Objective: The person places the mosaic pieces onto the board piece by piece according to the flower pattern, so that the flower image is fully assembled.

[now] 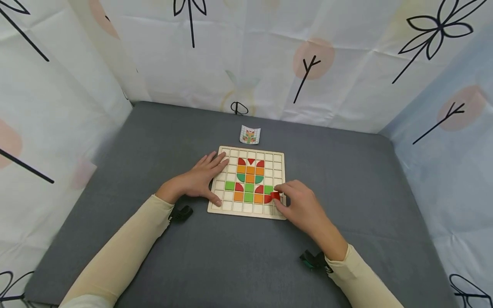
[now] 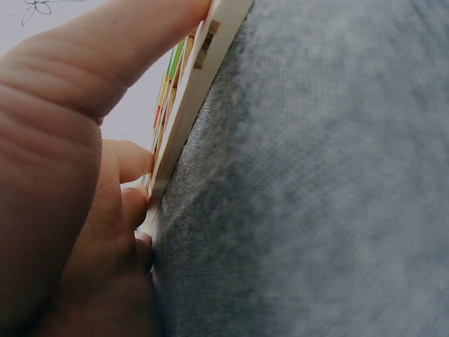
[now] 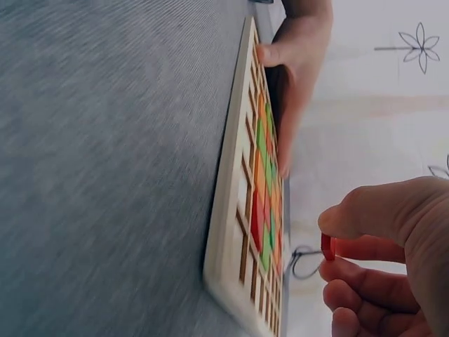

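Note:
A square wooden grid board [image 1: 229, 208] lies on the grey table, with red, orange, green and teal tiles set in its middle cells. My left hand [image 1: 200, 174] rests with spread fingers on the board's left side; in the left wrist view its thumb [image 2: 105, 56] lies along the board's edge. Between thumb and fingertips my right hand [image 1: 304, 207] pinches a small red tile [image 3: 327, 246], held up over the lower right of the board. Just left of that piece, a red rounded tile [image 1: 267, 199] sits in the bottom row of the pattern.
Behind the board lies a small picture card [image 1: 250, 134] with a coloured pattern on a grid. The grey table [image 1: 185, 265] surrounds the board, and a white printed cloth [image 1: 262, 60] hangs at the back and sides.

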### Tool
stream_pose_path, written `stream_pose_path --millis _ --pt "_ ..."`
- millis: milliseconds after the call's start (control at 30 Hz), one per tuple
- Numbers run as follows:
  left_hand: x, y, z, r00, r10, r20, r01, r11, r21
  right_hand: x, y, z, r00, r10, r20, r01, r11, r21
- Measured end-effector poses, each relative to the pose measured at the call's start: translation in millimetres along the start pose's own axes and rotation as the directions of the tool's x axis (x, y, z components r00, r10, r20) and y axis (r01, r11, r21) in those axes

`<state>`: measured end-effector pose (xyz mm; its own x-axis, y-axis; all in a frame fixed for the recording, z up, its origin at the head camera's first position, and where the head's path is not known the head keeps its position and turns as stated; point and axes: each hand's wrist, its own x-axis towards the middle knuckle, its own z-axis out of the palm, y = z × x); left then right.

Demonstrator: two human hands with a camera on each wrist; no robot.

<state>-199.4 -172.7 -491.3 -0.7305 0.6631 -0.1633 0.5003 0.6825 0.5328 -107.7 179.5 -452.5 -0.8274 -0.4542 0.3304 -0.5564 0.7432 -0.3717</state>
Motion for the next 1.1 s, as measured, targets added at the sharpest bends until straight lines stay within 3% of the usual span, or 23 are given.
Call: stream_pose_path --millis 600,900,1100 --pt "-1.9 3.9 -1.8 1.0 0.005 -0.007 -0.005 1.0 -0.008 48.7 -27.5 29.3 0.982 -0.186 0.034 0.184 0.981 0.067" --pt "-3.9 4.9 -3.5 1.0 0.011 0.0 -0.011 1.0 -0.011 72.4 -44.4 52.1 0.97 -0.219 0.104 0.213 0.975 0.065" --pt "-3.6 4.3 -2.8 1.0 0.017 -0.005 -0.017 1.0 -0.002 80.8 -55.0 64.3 0.956 -0.226 0.189 0.229 0.973 0.002"
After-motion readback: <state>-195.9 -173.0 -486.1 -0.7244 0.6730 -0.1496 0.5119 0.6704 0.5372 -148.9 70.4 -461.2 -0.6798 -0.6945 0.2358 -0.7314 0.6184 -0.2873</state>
